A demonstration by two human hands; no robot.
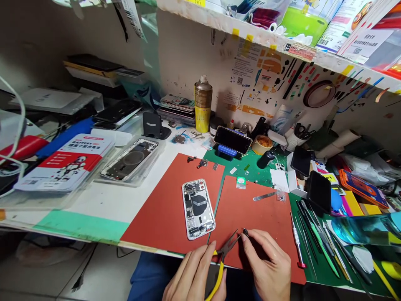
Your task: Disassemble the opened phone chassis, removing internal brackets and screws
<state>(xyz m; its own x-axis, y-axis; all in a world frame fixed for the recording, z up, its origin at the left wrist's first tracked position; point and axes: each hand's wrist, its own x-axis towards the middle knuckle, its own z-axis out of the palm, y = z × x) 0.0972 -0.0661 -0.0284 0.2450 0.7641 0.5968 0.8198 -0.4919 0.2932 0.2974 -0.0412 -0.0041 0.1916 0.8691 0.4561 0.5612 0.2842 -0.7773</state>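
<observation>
My left hand (pixel 194 274) is closed round the yellow handles of a pair of pliers (pixel 223 254), whose narrow jaws stand slightly apart. Those jaw tips are close to a small dark part (pixel 245 232), pinched between the thumb and fingers of my right hand (pixel 266 261). Whether the tips touch the part is too small to tell. Both hands are at the front edge of the red mat (pixel 257 217). An opened white phone housing (pixel 199 209) with its inner parts showing lies on the mat, up and left of the pliers.
Tweezers and thin tools (pixel 322 238) lie at the right, beside a clear blue bottle (pixel 366 228). A metal strip (pixel 264 196) and small parts (pixel 202 163) rest on the mats. A spray can (pixel 203 104) stands behind; boxed battery packs (pixel 72 161) are left.
</observation>
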